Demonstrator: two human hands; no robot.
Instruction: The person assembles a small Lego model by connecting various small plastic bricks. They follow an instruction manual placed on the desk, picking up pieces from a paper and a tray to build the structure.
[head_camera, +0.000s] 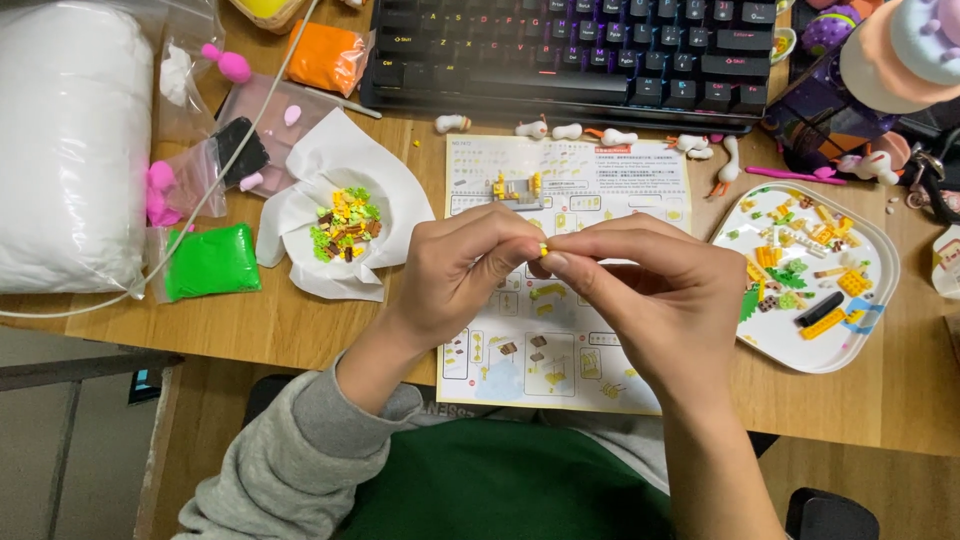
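Fingers (520, 250) of both hands pinch a tiny yellow brick (543, 249); white tray (880, 250) holds loose bricks (800, 265).

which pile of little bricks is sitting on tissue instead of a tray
The green-and-yellow brick pile left of the hands, on crumpled white tissue; the other lies in the white tray.

Both hands meet fingertip to fingertip, left hand (455, 270) and right hand (655, 295) pinching together.
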